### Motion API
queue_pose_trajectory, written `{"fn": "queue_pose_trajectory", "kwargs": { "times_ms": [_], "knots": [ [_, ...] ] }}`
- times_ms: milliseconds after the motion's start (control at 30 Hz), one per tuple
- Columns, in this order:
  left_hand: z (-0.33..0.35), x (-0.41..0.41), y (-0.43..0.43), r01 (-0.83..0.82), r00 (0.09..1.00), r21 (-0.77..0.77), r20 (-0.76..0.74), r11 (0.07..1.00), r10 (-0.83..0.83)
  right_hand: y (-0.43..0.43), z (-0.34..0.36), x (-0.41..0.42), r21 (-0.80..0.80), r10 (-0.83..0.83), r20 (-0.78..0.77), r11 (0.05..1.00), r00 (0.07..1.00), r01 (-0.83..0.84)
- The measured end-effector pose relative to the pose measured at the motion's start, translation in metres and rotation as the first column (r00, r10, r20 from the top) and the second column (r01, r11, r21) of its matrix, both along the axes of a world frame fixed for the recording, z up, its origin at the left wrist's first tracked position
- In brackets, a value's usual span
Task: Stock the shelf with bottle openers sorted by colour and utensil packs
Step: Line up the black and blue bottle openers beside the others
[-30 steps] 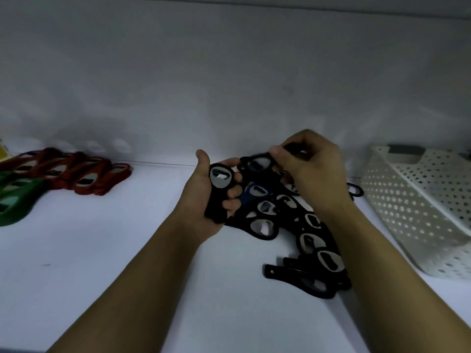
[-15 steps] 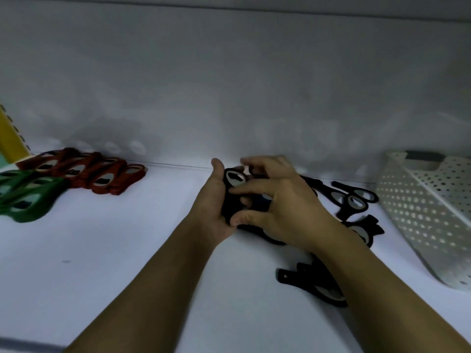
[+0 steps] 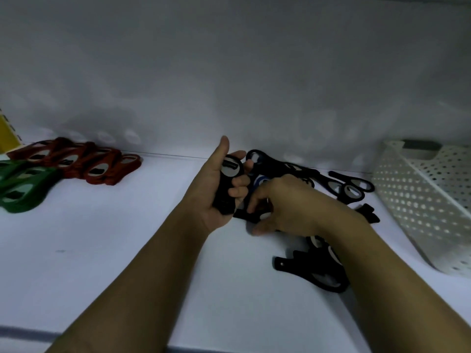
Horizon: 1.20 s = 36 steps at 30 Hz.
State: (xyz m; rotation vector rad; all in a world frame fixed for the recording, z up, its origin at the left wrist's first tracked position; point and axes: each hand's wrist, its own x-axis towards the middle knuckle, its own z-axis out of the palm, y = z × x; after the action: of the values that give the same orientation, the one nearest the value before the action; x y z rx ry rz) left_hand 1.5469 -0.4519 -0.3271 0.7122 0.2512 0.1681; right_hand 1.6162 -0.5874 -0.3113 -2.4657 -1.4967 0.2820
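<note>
My left hand (image 3: 216,192) grips a stack of black plastic bottle openers (image 3: 226,189), fingers curled round it and thumb raised. My right hand (image 3: 290,205) sits just beside it, over the loose pile of black openers (image 3: 346,189), with thumb and fingers curled round a single black opener (image 3: 243,214) at the pile's near edge. A blue-rimmed opener (image 3: 258,179) lies in the pile. On the white shelf (image 3: 102,250), the red openers (image 3: 96,164) and green openers (image 3: 23,189) lie grouped far left, and the white perforated plastic basket (image 3: 420,200) stands at the right
</note>
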Motion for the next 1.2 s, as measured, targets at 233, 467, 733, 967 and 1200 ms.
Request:
{"fn": "queue_pose_trajectory", "kwargs": {
  "times_ms": [233,467,733,967,1200],
  "knots": [
    [-0.001,-0.002,0.003,0.047,0.997,0.012,-0.059,0.999,-0.046,0.0,0.0,-0.003,-0.101,-0.019,0.088,0.995,0.996,0.028],
    [0.001,-0.003,0.005,0.084,0.995,-0.003,-0.049,0.996,-0.084,0.001,-0.003,0.004,-0.067,-0.024,0.015,0.997,1.0,0.025],
    [0.002,-0.006,0.021,0.043,0.996,-0.08,-0.077,0.996,-0.049,-0.029,0.023,0.029,0.704,-0.144,-0.156,0.678,0.977,0.212],
    [-0.002,0.002,0.006,0.028,0.992,-0.054,-0.122,0.998,-0.034,0.007,-0.007,0.002,0.778,-0.079,0.182,0.622,0.98,-0.094],
    [0.0,-0.002,0.004,0.115,0.991,-0.056,-0.067,0.992,-0.119,0.01,-0.009,-0.005,0.608,-0.022,0.207,0.786,0.978,-0.111]
  ]
}}
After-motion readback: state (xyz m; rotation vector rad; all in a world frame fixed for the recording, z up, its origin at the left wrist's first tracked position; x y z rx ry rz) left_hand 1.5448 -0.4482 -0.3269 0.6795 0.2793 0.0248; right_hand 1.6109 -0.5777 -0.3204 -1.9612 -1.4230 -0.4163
